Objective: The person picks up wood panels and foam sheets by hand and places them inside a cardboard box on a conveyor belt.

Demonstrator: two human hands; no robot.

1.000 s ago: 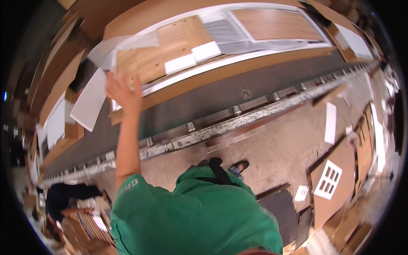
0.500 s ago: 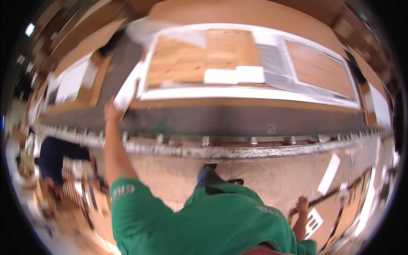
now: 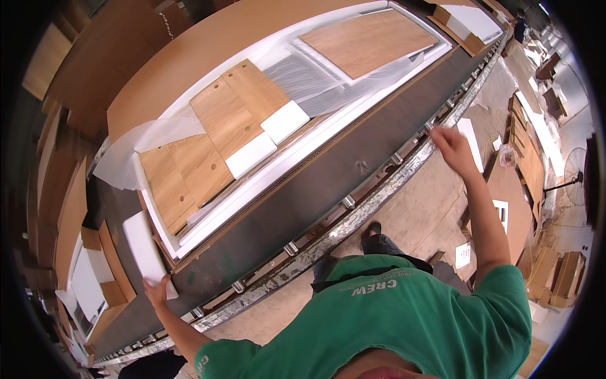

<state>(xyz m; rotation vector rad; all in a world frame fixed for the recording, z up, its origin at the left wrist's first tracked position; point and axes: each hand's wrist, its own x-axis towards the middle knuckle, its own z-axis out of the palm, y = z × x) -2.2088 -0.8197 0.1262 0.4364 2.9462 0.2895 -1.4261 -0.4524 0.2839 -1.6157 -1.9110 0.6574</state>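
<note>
My left hand (image 3: 156,288) grips the near end of a long white foam block (image 3: 142,246), at the left end of an open carton. The block lies beside the carton's end on the dark conveyor belt (image 3: 252,268). In the carton a white foam frame (image 3: 287,169) surrounds wooden panels (image 3: 237,104) with round holes, a reddish-brown board (image 3: 369,41) and clear plastic wrap (image 3: 303,82). Two small white blocks (image 3: 285,122) rest at the panels' near edge. My right hand (image 3: 447,145) is out to the right, above the conveyor's edge, its fingers curled and nothing visible in them.
A worn metal rail (image 3: 341,227) with short rollers runs along the belt's near side. Other open cartons stand on the line to the left (image 3: 95,284) and far right (image 3: 464,25). Flat cardboard (image 3: 505,170), a white strip and a fan (image 3: 574,177) are on the right.
My view has turned, so the conveyor now slants up to the right. The white block at my left hand shows clearly beside the carton. My right hand has come up to the conveyor's edge.
</note>
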